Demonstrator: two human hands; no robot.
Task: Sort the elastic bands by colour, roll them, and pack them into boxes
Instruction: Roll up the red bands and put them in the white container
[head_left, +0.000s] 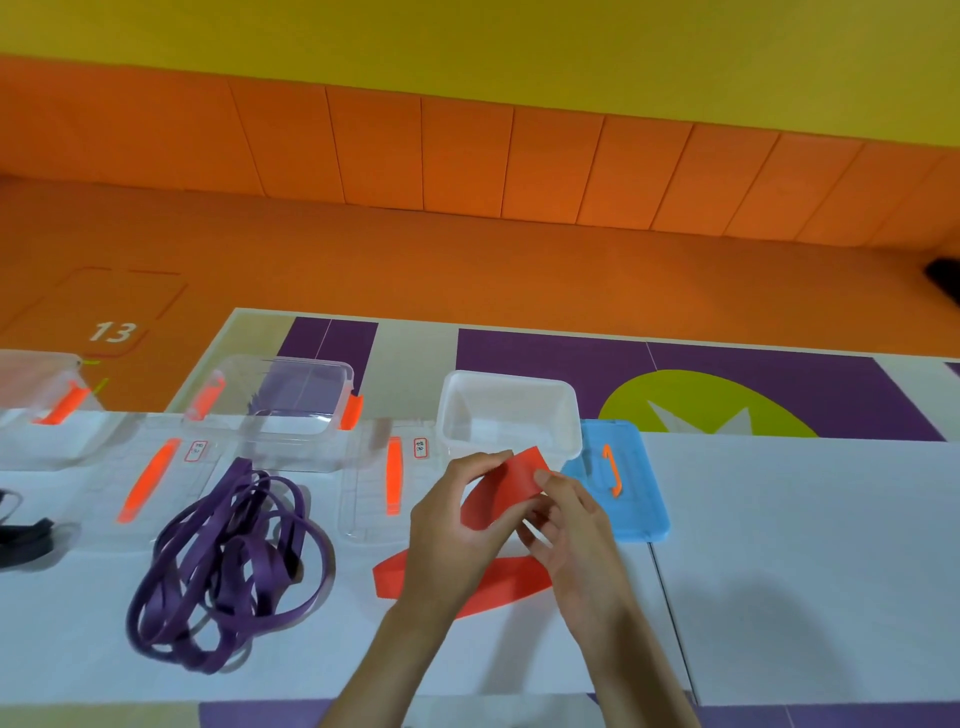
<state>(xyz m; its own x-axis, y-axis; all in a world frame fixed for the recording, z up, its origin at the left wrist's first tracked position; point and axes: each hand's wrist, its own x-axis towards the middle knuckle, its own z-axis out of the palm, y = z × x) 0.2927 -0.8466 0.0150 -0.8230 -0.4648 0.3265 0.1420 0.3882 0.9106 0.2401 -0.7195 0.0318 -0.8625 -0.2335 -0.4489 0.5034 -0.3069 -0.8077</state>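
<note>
Both my hands, left hand (457, 514) and right hand (566, 525), pinch the red band (511, 480); its loose tail trails toward me, white box (506, 384) straight ahead.

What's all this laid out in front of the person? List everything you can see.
red band: one as far as I can tell, red, pinched in both hands, more red on the table below
purple bands: tangled heap, purple, left of the hands
dark band: partly seen, dark, left edge
clear boxes: two, see-through, orange clips, back left
white box: one, white, open, behind the hands
clear lids: two, see-through, orange handles, before the clear boxes
blue lid: one, blue, orange handle, right of the white box
table: one, white
left hand: pinches the red band
right hand: pinches the red band
</note>
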